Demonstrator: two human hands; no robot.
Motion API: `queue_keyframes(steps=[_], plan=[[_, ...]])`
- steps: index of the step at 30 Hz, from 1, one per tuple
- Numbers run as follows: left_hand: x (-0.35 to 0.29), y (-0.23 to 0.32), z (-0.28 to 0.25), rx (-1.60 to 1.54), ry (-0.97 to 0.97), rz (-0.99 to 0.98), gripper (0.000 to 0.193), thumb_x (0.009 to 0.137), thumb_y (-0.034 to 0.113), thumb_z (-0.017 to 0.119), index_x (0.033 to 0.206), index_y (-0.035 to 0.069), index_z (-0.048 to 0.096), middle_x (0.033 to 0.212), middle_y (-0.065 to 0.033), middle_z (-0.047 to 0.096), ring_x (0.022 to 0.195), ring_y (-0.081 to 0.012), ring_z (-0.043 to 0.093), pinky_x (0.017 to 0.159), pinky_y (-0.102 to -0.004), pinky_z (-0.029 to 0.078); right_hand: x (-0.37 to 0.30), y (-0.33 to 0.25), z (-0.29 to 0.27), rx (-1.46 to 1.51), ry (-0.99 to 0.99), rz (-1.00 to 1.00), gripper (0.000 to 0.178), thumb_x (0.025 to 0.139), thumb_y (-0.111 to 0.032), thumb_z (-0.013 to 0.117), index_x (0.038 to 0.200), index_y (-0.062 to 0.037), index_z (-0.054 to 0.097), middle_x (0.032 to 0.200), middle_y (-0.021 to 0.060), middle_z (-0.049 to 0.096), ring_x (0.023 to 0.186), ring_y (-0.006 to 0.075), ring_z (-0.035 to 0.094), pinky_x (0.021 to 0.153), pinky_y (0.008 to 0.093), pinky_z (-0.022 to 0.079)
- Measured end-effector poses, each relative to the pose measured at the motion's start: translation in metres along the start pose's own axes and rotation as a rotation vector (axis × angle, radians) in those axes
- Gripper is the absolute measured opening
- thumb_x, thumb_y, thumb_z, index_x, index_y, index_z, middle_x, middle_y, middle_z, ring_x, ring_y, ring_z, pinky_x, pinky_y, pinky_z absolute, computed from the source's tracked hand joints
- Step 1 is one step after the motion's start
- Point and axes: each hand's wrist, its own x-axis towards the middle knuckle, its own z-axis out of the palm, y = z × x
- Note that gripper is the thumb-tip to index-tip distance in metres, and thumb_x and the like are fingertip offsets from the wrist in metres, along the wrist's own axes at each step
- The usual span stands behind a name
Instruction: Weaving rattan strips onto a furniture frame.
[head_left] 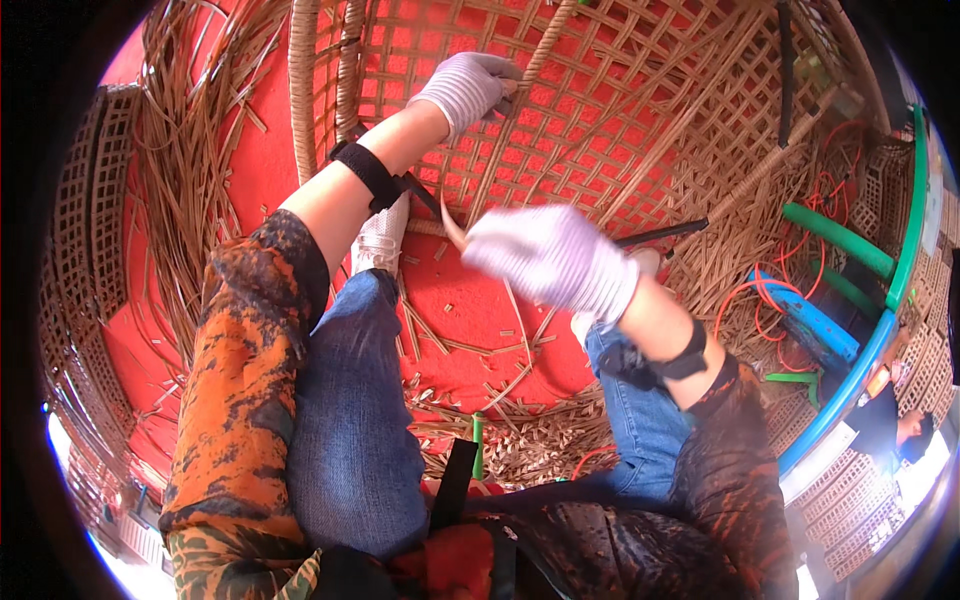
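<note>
A large woven rattan frame (590, 95) with an open lattice fills the far side, tilted in front of my legs. My left hand (468, 92), in a white-lilac ribbed glove, has its fingers closed at a strip-wrapped rod (548, 45) that crosses the lattice. My right hand (548, 255), gloved the same way and smeared by motion, is closed lower down, nearer my knees. A pale, narrow rattan strip (452, 225) sticks out from its fingers toward the left hand. The strip's other end is hard to trace.
Long loose strips (195, 130) lie in a heap at the left on the red floor covering (455, 335). Cut scraps (545, 440) lie between my legs. Green and blue tubes (838, 240) and orange cord stand at the right. Woven panels (90, 260) line the far left.
</note>
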Motion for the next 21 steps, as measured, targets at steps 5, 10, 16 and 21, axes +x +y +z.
queue_keyframes(steps=[5, 10, 16, 21], plan=[[0.004, -0.014, 0.009, -0.194, -0.085, -0.162, 0.030, 0.087, 0.034, 0.063, 0.102, 0.009, 0.066, 0.075, 0.0010, 0.064, 0.061, -0.0102, 0.057, 0.055, -0.0256, 0.045, 0.021, 0.116, -0.045, 0.127, 0.428, 0.567, 0.028, 0.090, -0.024, 0.051, 0.111, -0.0084, 0.059, 0.077, 0.0080, 0.065, 0.061, 0.0170, 0.061, 0.061, 0.0306, 0.051], [0.004, -0.005, 0.010, -0.204, -0.098, -0.400, 0.033, 0.087, 0.038, 0.062, 0.106, 0.011, 0.065, 0.078, 0.0022, 0.065, 0.061, -0.0096, 0.057, 0.052, -0.0247, 0.044, 0.060, 0.134, -0.060, 0.408, 0.106, 0.572, 0.030, 0.086, -0.018, 0.054, 0.115, -0.0126, 0.060, 0.068, -0.0013, 0.057, 0.054, 0.0072, 0.051, 0.050, 0.0236, 0.045], [0.012, -0.033, 0.006, -0.369, -0.124, -0.332, 0.026, 0.089, 0.029, 0.060, 0.108, 0.011, 0.063, 0.077, 0.0025, 0.064, 0.058, -0.0077, 0.055, 0.045, -0.0224, 0.040, 0.056, 0.126, -0.056, 0.186, -0.004, 0.623, 0.030, 0.089, -0.025, 0.055, 0.116, -0.0127, 0.060, 0.070, -0.0028, 0.057, 0.058, 0.0040, 0.049, 0.051, 0.0214, 0.042], [0.013, -0.015, 0.011, -0.150, -0.201, -0.283, 0.026, 0.093, 0.023, 0.051, 0.113, 0.009, 0.061, 0.079, 0.0011, 0.065, 0.059, -0.0095, 0.055, 0.049, -0.0234, 0.043, 0.056, 0.130, -0.063, -0.201, 0.046, 0.499, 0.038, 0.089, -0.039, 0.055, 0.114, -0.0111, 0.061, 0.078, 0.0063, 0.065, 0.068, 0.0176, 0.061, 0.061, 0.0318, 0.049]])
